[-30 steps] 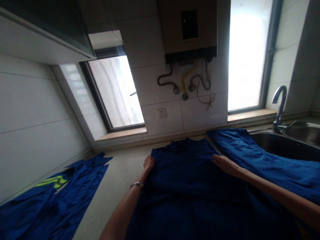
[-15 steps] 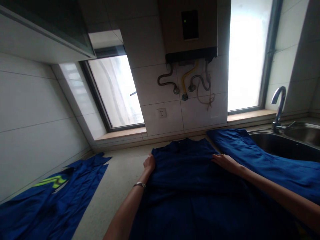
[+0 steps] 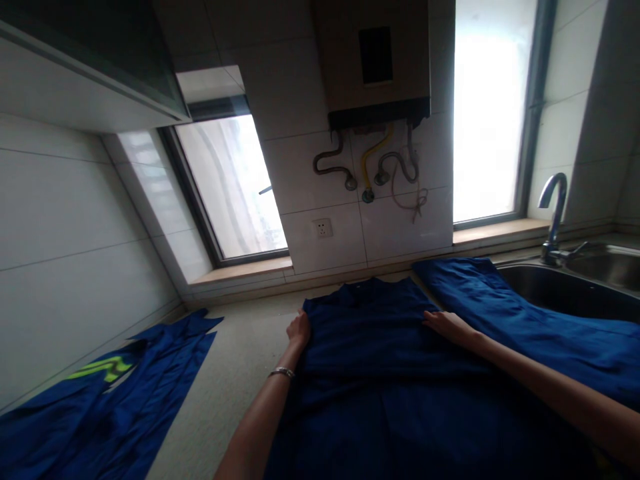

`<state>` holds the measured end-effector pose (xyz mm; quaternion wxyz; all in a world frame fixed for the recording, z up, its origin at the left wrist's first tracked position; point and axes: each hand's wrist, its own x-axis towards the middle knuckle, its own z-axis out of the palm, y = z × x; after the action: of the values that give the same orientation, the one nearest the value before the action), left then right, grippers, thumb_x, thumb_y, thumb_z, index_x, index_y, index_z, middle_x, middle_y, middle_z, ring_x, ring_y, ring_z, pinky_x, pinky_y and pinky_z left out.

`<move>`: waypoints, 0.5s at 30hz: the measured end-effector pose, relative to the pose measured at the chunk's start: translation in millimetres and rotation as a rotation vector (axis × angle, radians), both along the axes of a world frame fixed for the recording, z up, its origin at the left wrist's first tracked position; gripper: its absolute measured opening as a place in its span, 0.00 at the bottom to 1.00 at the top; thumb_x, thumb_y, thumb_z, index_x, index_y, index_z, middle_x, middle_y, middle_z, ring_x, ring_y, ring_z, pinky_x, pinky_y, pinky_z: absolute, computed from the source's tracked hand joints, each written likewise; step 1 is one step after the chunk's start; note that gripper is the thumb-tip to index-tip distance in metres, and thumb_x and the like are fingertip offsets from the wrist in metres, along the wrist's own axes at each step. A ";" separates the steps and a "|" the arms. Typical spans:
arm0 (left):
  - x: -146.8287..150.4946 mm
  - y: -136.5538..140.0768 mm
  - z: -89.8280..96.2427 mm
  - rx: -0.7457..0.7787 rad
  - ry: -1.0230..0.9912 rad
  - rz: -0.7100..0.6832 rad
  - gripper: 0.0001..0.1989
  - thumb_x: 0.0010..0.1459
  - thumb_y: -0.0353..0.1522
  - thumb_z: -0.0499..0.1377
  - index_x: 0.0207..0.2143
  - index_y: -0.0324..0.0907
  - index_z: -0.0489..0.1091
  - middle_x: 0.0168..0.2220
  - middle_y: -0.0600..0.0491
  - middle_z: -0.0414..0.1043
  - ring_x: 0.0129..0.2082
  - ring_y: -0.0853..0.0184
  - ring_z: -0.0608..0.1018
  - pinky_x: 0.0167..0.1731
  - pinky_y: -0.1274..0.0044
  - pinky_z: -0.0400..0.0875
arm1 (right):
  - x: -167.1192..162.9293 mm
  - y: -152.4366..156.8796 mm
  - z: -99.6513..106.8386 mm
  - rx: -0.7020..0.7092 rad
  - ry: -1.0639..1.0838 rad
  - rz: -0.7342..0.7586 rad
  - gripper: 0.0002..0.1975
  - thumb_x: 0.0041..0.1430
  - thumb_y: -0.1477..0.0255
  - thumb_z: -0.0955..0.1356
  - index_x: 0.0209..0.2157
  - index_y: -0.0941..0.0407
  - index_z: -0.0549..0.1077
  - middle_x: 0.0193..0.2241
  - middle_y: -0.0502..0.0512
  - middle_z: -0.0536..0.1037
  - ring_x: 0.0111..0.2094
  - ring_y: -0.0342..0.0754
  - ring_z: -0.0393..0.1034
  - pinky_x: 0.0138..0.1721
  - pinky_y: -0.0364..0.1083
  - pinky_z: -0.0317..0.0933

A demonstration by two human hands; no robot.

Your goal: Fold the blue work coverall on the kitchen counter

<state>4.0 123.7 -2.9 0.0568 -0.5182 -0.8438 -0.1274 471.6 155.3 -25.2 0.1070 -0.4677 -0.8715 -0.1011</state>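
Note:
A dark blue work shirt lies spread on the countertop in front of me, its collar end toward the wall. My left hand, with a metal bracelet at the wrist, is closed on the shirt's left edge near the shoulder. On the opposite edge, my right hand grips the cloth, fingers partly hidden in the dim light. The lower part of the shirt runs toward me in deep shadow, with faint creases across it.
Blue trousers lie to the right, beside the sink and its faucet. Another blue garment with yellow-green stripes rests at the left on the countertop. A water heater with hoses hangs on the wall between two windows.
Both hands keep their places on the shirt's edges. The camera view has shifted slightly, and my left forearm sits a little farther right. The green light on the water heater no longer shows.

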 end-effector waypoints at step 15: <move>-79.4 -92.5 69.9 -0.103 0.055 -0.214 0.15 0.64 0.35 0.44 0.44 0.38 0.67 0.38 0.44 0.75 0.38 0.63 0.77 0.37 0.76 0.66 | 82.7 -148.7 66.6 -0.751 0.867 0.057 0.15 0.57 0.56 0.61 0.32 0.52 0.71 0.28 0.58 0.74 0.26 0.49 0.71 0.27 0.46 0.65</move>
<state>-75.3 31.2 67.0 0.0394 -0.6107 -0.7873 -0.0747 554.3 6.5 41.4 0.2838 -0.4487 -0.7363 0.4195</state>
